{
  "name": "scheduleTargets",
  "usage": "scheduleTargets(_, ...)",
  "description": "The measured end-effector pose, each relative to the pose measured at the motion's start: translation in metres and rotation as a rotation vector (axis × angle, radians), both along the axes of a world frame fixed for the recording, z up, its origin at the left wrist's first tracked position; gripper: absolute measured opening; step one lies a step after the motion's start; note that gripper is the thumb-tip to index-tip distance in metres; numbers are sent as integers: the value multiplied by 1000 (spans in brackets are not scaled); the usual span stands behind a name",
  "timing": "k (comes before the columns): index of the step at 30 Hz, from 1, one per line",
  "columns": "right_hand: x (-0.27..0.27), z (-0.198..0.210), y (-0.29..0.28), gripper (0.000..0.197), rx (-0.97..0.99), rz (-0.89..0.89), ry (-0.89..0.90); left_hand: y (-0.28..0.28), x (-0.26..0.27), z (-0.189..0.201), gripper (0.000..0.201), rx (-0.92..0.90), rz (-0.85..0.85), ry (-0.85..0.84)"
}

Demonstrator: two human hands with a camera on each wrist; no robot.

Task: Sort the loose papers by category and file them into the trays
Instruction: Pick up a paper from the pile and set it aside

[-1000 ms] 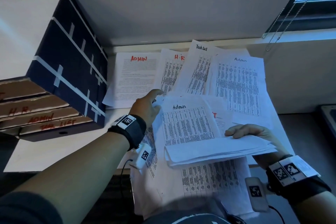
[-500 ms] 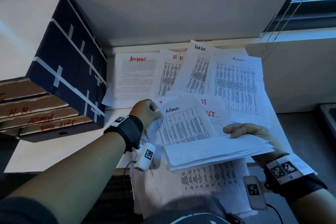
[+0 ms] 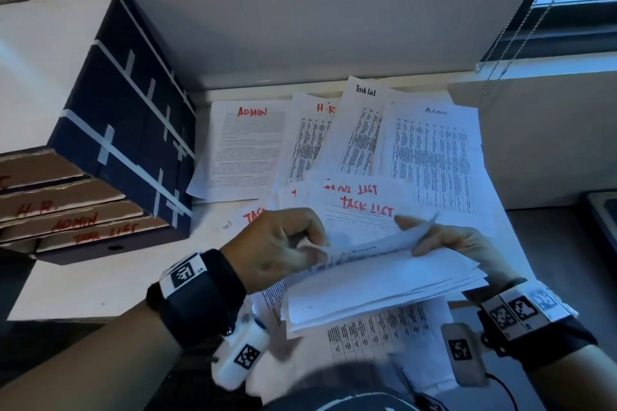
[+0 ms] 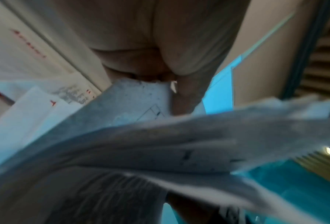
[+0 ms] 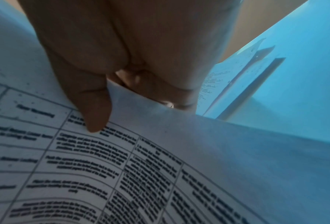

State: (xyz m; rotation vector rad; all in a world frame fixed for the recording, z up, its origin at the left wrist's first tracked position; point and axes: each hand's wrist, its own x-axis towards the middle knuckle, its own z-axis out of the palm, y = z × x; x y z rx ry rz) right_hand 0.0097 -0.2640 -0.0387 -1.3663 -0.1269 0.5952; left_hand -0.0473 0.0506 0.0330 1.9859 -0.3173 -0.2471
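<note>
My right hand (image 3: 430,238) grips a stack of white papers (image 3: 384,290) from the right, above the desk's front edge, with the thumb (image 5: 92,106) on the printed top page (image 5: 122,166). On the stack's left side my left hand (image 3: 309,245) pinches the edge of the curled top sheet (image 3: 367,248); the left wrist view shows that sheet (image 4: 141,98) blurred under the fingers. Loose sheets headed ADMIN (image 3: 248,147), H.R (image 3: 312,143), Task List (image 3: 362,130), Admin (image 3: 434,160) and red TASK LIST (image 3: 365,208) lie spread on the desk behind. The cardboard trays (image 3: 76,220) marked H.R., ADMIN and TASK LIST sit at the left.
The trays sit in a dark blue box (image 3: 133,130) with white tape strips, on a white desk (image 3: 83,290). More printed sheets (image 3: 384,334) hang over the desk's front edge below the stack. A wall stands behind, and a window with a blind cord (image 3: 521,30) is at the right.
My left hand has drawn back from the desk to the stack's left edge. The raised Admin sheet has come down onto the stack, uncovering the red TASK LIST sheets behind.
</note>
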Motion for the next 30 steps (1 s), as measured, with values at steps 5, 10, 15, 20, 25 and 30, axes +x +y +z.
scheduleTargets(5, -8, -1, 0, 64, -41, -95, -103, 15, 15, -1, 23, -340, 110, 302)
scheduleTargets(10, -19, 1, -10, 49, 65, -179, -28, 13, 41, -22, 38, -122, 168, 503)
scheduleTargets(15, -1, 1, -2, 47, 47, -438, 96, -1, 35, -41, 84, -652, 124, 808)
scheduleTargets(20, 28, -10, 6, 46, -133, -558, 163, -26, 35, -62, 71, -357, 198, 526)
scheduleTargets(25, 34, -17, 8, 54, -459, -294, 316, -25, 46, -83, 7, -315, 581, 577)
scheduleTargets(30, 22, -15, 25, 47, -688, -170, 49, -31, 42, -83, 19, -239, 512, 609)
